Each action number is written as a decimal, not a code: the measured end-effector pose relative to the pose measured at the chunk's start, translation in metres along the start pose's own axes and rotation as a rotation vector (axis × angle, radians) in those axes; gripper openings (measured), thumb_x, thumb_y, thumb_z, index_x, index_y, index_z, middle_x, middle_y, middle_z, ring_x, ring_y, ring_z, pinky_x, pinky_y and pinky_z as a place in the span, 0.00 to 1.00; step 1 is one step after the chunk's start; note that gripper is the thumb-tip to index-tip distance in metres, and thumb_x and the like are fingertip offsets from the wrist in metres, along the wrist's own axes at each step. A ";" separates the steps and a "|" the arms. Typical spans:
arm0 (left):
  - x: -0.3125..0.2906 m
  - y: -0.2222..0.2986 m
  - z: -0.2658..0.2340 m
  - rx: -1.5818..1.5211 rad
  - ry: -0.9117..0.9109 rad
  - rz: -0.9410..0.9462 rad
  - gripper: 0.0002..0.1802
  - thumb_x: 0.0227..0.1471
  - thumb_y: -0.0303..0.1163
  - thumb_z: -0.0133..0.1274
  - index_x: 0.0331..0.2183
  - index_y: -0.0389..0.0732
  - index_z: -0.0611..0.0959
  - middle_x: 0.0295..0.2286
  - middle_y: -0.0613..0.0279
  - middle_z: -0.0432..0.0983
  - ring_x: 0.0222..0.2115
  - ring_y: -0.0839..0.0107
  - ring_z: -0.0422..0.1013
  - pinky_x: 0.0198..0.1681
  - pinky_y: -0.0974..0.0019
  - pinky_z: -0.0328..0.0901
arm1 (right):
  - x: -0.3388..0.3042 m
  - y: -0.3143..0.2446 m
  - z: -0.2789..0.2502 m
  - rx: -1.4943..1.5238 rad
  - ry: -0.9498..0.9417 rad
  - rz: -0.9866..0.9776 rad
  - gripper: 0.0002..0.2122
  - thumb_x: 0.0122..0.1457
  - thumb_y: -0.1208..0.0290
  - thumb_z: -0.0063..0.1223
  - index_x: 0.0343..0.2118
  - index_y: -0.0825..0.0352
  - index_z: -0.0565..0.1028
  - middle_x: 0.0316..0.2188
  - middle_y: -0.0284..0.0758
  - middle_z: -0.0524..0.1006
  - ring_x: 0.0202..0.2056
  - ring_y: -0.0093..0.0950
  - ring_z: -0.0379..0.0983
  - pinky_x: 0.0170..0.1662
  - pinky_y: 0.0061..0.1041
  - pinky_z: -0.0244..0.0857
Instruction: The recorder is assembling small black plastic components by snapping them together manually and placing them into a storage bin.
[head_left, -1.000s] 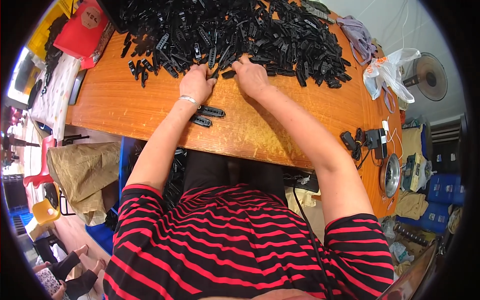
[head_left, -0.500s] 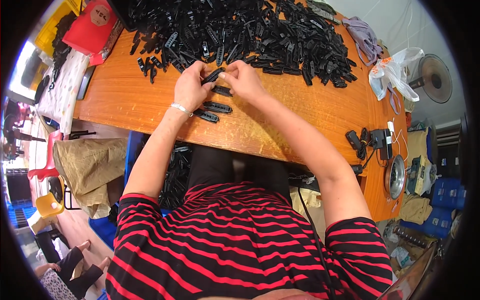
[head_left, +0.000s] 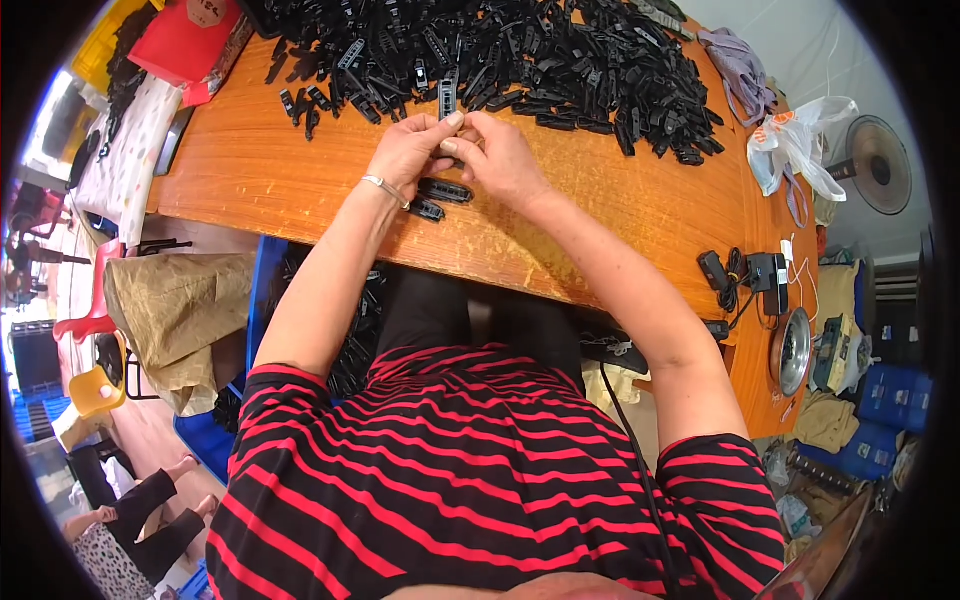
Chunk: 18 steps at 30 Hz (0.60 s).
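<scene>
My left hand (head_left: 412, 152) and my right hand (head_left: 500, 162) meet over the wooden table, thumbs and fingertips pinched together. Between them is a slim black plastic part, now mostly hidden by the fingers. Just beyond the fingertips shows a slotted dark piece (head_left: 447, 98); whether it is gripped or lies at the pile's edge I cannot tell. Below my hands, similar long slotted black parts lie flat, one (head_left: 446, 190) above another (head_left: 427, 210) beside my left wrist. A further dark part is partly covered by the fingers.
A wide pile of black parts (head_left: 560, 70) covers the table's (head_left: 600, 190) far side. A red bag (head_left: 185, 45) stands far left. On the right are a plastic bag (head_left: 800, 145), a black adapter with cable (head_left: 765, 280) and a metal bowl (head_left: 794, 350). Another person's legs (head_left: 165, 510) show lower left.
My fingertips have closed together and now cover the black part that showed between them. The whole view has shifted slightly; the parts on the table appear to lie where they were.
</scene>
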<state>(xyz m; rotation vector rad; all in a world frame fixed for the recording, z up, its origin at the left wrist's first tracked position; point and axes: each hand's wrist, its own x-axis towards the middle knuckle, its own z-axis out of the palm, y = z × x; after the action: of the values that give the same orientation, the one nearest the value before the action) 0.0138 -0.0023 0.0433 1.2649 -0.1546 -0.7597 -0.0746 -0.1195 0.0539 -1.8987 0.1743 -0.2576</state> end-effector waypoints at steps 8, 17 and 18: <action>0.005 0.010 -0.015 0.156 -0.136 -0.068 0.13 0.49 0.38 0.60 0.23 0.42 0.76 0.20 0.67 0.73 0.15 0.85 0.64 0.14 0.83 0.58 | 0.009 -0.001 -0.012 -0.087 0.019 0.011 0.09 0.56 0.74 0.52 0.37 0.73 0.71 0.24 0.34 0.75 0.20 0.19 0.71 0.24 0.18 0.66; 0.004 0.014 -0.010 0.205 -0.175 -0.103 0.08 0.53 0.35 0.56 0.28 0.42 0.79 0.24 0.69 0.76 0.22 0.83 0.72 0.24 0.83 0.68 | 0.006 0.007 -0.007 -0.393 0.143 -0.180 0.12 0.53 0.74 0.53 0.40 0.72 0.71 0.25 0.38 0.76 0.23 0.26 0.74 0.27 0.26 0.67; 0.003 0.014 -0.009 0.188 -0.176 -0.113 0.08 0.53 0.35 0.55 0.28 0.41 0.79 0.24 0.68 0.76 0.23 0.83 0.72 0.25 0.83 0.69 | 0.006 0.008 -0.007 -0.451 0.165 -0.193 0.12 0.53 0.73 0.54 0.39 0.70 0.71 0.25 0.38 0.76 0.23 0.29 0.74 0.27 0.27 0.67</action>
<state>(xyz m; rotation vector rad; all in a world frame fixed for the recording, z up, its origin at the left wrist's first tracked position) 0.0265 0.0041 0.0521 1.3928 -0.3054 -0.9728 -0.0705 -0.1299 0.0495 -2.3462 0.1697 -0.5428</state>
